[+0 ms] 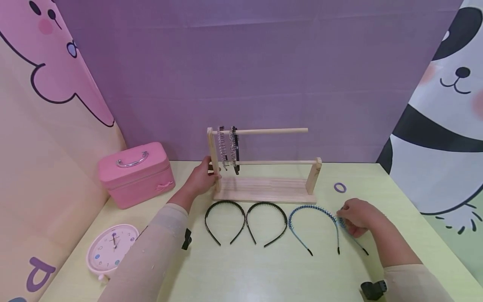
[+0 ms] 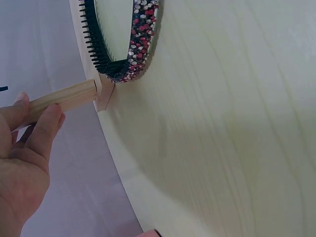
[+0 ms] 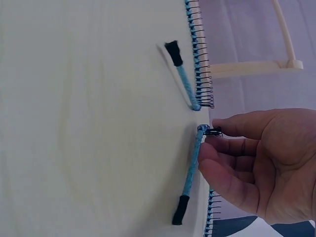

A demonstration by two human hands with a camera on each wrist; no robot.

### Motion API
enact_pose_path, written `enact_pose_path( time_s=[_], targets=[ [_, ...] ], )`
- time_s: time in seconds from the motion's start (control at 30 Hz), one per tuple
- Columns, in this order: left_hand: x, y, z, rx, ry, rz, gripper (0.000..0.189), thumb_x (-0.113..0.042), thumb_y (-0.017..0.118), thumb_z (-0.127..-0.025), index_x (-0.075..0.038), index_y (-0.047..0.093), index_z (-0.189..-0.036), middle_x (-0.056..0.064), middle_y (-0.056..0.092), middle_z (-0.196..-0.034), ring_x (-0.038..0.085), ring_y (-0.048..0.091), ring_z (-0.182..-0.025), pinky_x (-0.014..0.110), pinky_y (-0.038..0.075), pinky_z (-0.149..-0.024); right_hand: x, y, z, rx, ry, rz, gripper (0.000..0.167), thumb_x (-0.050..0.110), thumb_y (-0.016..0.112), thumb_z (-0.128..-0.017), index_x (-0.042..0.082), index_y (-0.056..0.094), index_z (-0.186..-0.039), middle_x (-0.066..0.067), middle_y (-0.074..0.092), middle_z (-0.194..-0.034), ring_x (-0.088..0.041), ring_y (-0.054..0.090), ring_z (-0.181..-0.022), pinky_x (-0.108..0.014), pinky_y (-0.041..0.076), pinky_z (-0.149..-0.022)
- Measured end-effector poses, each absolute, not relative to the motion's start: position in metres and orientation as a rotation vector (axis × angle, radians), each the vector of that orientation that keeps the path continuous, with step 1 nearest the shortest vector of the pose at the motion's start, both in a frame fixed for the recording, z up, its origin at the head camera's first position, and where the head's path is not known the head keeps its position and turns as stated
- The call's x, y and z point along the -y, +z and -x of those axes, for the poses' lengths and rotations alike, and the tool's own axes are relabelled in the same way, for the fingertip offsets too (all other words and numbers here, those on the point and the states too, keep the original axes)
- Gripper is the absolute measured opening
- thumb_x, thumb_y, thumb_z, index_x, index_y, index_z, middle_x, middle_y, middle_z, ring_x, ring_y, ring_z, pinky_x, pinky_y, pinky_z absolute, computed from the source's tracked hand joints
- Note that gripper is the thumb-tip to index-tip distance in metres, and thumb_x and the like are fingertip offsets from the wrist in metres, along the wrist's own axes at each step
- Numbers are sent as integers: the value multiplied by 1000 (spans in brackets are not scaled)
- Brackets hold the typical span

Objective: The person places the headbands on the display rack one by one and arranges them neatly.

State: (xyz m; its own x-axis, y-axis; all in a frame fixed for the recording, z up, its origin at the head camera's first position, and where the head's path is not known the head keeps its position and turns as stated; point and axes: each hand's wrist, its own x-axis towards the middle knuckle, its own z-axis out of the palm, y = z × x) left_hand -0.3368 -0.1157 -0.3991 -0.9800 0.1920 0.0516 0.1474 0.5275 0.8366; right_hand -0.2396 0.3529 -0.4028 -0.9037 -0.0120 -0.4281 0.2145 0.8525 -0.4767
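Observation:
In the head view, my left hand (image 1: 203,178) grips the left upright (image 1: 213,155) of a wooden rack (image 1: 264,191). The left wrist view shows the thumb and fingers around that wooden post (image 2: 74,96). My right hand (image 1: 360,216) pinches a blue headband (image 1: 356,241) lying at the right; in the right wrist view, thumb and fingers close on its toothed band (image 3: 195,158), partly hidden by the hand. Beside it lies a second blue headband (image 1: 313,207). Two black headbands (image 1: 225,202) lie left of that, one showing red and white stones (image 2: 143,44) up close.
Sparkly and dark headbands (image 1: 234,147) hang at the left end of the rack's upper bar (image 1: 275,131). A purple ring (image 1: 340,187) lies behind my right hand. A pink case (image 1: 136,176) and a pink clock (image 1: 113,247) stand at the left.

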Motion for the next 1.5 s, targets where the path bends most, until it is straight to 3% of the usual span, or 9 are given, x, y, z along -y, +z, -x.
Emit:
enact_pose_path(
  time_s=[0.37, 0.67, 1.17, 1.5],
  targets=[
    [117, -402, 337, -2715, 1457, -300, 64, -10, 62, -96, -15, 26, -150, 18, 55, -137, 31, 59, -123, 39, 56, -91, -369, -372, 239, -2661, -830, -94, 32, 22, 43, -103, -9, 50, -110, -17, 60, -91, -22, 62, -75, -36, 61, -65],
    [116, -402, 337, -2727, 1440, -297, 64, -13, 62, -97, -15, 26, -149, 17, 56, -136, 31, 59, -123, 38, 57, -90, -371, -344, 234, -2753, -999, -38, 40, 26, 34, -106, -11, 45, -117, -18, 59, -95, -20, 64, -74, -38, 62, -68],
    [115, -398, 335, -2716, 1453, -288, 63, -11, 61, -97, -14, 26, -149, 18, 55, -137, 32, 58, -124, 39, 56, -92, -326, -292, 231, -3024, -1206, 73, 54, 42, 29, -106, -5, 38, -131, -24, 53, -114, -36, 64, -98, -35, 62, -72],
    [115, -399, 336, -2723, 1457, -312, 61, -10, 62, -96, -13, 28, -147, 19, 56, -135, 31, 59, -123, 38, 57, -91, -286, -275, 236, -3149, -1393, 250, 46, 39, 28, -106, 1, 36, -131, -20, 56, -114, -33, 63, -97, -24, 60, -73]
  ],
)
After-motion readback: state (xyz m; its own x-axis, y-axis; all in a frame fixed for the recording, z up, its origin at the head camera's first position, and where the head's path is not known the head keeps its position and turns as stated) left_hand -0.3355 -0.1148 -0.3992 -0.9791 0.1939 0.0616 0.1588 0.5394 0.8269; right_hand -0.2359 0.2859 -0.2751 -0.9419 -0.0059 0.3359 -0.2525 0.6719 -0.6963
